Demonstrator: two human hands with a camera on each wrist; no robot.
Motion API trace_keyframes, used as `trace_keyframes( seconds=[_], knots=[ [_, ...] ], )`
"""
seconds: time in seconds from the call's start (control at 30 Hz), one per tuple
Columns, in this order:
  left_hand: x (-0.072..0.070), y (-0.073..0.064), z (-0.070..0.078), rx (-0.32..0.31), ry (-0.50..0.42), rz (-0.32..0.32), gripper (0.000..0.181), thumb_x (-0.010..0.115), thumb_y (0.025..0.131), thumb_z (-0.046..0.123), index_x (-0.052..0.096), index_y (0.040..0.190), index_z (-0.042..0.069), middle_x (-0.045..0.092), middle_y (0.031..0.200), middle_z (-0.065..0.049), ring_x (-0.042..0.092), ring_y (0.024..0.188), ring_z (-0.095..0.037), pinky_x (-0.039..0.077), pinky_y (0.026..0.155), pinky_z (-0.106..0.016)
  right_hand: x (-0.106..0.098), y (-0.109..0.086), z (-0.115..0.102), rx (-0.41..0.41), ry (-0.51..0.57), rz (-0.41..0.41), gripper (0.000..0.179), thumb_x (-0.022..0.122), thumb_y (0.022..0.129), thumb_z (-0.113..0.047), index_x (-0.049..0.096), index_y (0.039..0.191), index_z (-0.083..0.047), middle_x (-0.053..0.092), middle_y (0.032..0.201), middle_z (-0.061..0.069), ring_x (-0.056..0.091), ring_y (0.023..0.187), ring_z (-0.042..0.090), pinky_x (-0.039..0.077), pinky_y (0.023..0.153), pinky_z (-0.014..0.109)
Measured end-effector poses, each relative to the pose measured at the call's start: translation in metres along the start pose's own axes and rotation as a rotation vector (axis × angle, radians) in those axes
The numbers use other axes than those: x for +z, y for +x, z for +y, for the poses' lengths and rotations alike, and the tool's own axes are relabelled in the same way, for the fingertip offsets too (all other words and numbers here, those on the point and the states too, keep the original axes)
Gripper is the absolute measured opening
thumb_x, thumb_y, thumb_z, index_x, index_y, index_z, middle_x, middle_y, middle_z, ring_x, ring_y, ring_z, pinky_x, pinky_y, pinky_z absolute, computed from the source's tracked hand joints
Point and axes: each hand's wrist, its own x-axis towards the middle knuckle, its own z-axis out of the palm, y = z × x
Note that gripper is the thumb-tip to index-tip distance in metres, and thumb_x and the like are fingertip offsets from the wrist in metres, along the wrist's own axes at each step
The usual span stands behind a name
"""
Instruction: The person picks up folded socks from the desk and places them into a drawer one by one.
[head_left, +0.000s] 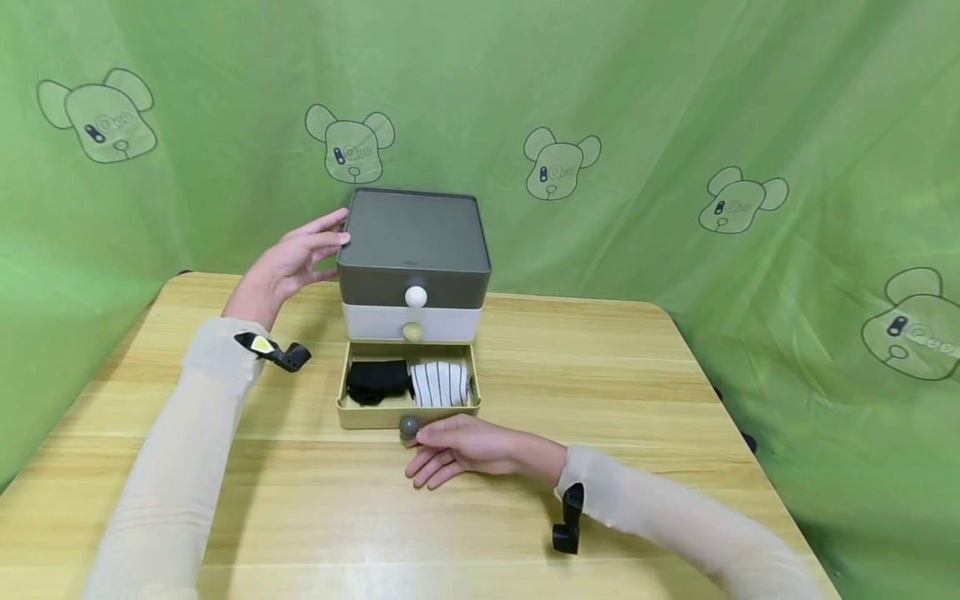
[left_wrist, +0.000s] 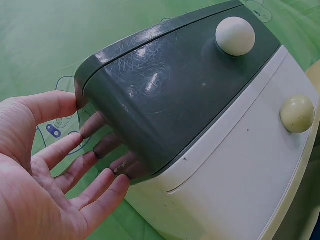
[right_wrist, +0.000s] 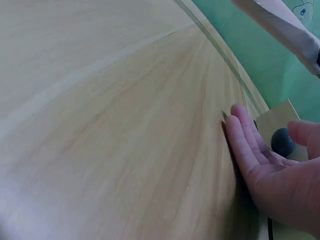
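A small chest of drawers stands on the table, its upper drawer dark grey and its middle drawer white. Its pale yellow bottom drawer is pulled out, with a folded black cloth item and a white striped one inside. My left hand touches the chest's upper left side with spread fingers, as the left wrist view also shows. In front of the bottom drawer, my right hand has its thumb close by the dark grey knob, its fingers extended below; contact is unclear.
The wooden table extends around the chest. A green curtain with printed bear heads hangs behind and to the right. On the upper drawers are a white knob and a yellowish knob.
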Motion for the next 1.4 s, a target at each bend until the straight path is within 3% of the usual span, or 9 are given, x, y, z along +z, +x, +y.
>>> trace_keyframes(
  seconds=[0.1, 0.27, 0.57, 0.7, 0.93, 1.17, 1.4],
  knots=[
    [0.001, 0.001, 0.0, -0.001, -0.011, 0.002, 0.07, 0.059, 0.103, 0.017, 0.024, 0.162, 0.032, 0.021, 0.17, -0.001, 0.029, 0.151, -0.022, 0.015, 0.13, -0.055, 0.002, 0.004, 0.002, -0.021, 0.036, 0.036, 0.042, 0.046, 0.109, -0.023, 0.052, 0.136, 0.009, 0.071, 0.121, 0.026, 0.075, 0.092, 0.019, 0.062, 0.09, 0.037],
    [0.002, 0.003, 0.001, -0.002, -0.041, 0.005, 0.07, 0.059, 0.103, 0.014, 0.026, 0.161, 0.032, 0.022, 0.17, 0.0, 0.042, 0.135, -0.014, 0.016, 0.129, -0.054, 0.007, 0.008, 0.004, -0.045, 0.083, 0.098, 0.038, 0.049, 0.108, -0.019, 0.055, 0.131, 0.01, 0.075, 0.114, 0.022, 0.076, 0.089, 0.018, 0.063, 0.09, 0.037],
    [0.0, -0.001, 0.001, -0.003, -0.002, -0.001, 0.071, 0.059, 0.103, 0.017, 0.023, 0.162, 0.033, 0.02, 0.17, -0.004, 0.02, 0.157, -0.025, 0.013, 0.13, -0.054, 0.014, 0.012, 0.003, -0.075, 0.089, 0.183, 0.04, 0.053, 0.107, -0.02, 0.058, 0.129, 0.013, 0.078, 0.105, 0.016, 0.076, 0.086, 0.015, 0.063, 0.088, 0.035],
    [0.001, -0.001, 0.002, -0.001, 0.0, 0.0, 0.071, 0.06, 0.103, 0.018, 0.023, 0.162, 0.033, 0.022, 0.169, -0.004, 0.021, 0.157, -0.025, 0.013, 0.13, -0.054, 0.015, 0.012, 0.001, -0.085, 0.089, 0.197, 0.04, 0.053, 0.107, -0.02, 0.059, 0.128, 0.013, 0.077, 0.106, 0.018, 0.076, 0.085, 0.014, 0.063, 0.087, 0.033],
    [0.0, 0.004, 0.002, -0.001, -0.045, 0.005, 0.07, 0.059, 0.103, 0.013, 0.026, 0.161, 0.032, 0.027, 0.167, -0.001, 0.034, 0.145, -0.021, 0.016, 0.129, -0.055, 0.015, 0.014, -0.002, -0.088, 0.092, 0.213, 0.038, 0.052, 0.107, -0.02, 0.06, 0.126, 0.012, 0.079, 0.099, 0.011, 0.076, 0.084, 0.015, 0.064, 0.085, 0.033],
    [0.001, 0.005, 0.002, 0.001, -0.049, -0.008, 0.07, 0.057, 0.103, 0.011, 0.025, 0.162, 0.031, 0.016, 0.172, 0.002, 0.019, 0.157, -0.024, 0.011, 0.129, -0.058, 0.012, 0.017, -0.004, -0.092, 0.084, 0.216, 0.04, 0.052, 0.107, -0.02, 0.058, 0.128, 0.014, 0.079, 0.098, 0.009, 0.075, 0.084, 0.014, 0.063, 0.087, 0.033],
    [0.0, 0.006, 0.0, -0.006, -0.048, -0.005, 0.07, 0.058, 0.103, 0.012, 0.025, 0.162, 0.031, 0.014, 0.173, 0.003, 0.017, 0.158, -0.024, 0.01, 0.129, -0.058, 0.009, 0.022, -0.006, -0.089, 0.081, 0.218, 0.04, 0.052, 0.107, -0.019, 0.058, 0.129, 0.013, 0.078, 0.099, 0.011, 0.076, 0.084, 0.014, 0.063, 0.087, 0.033]
  ],
)
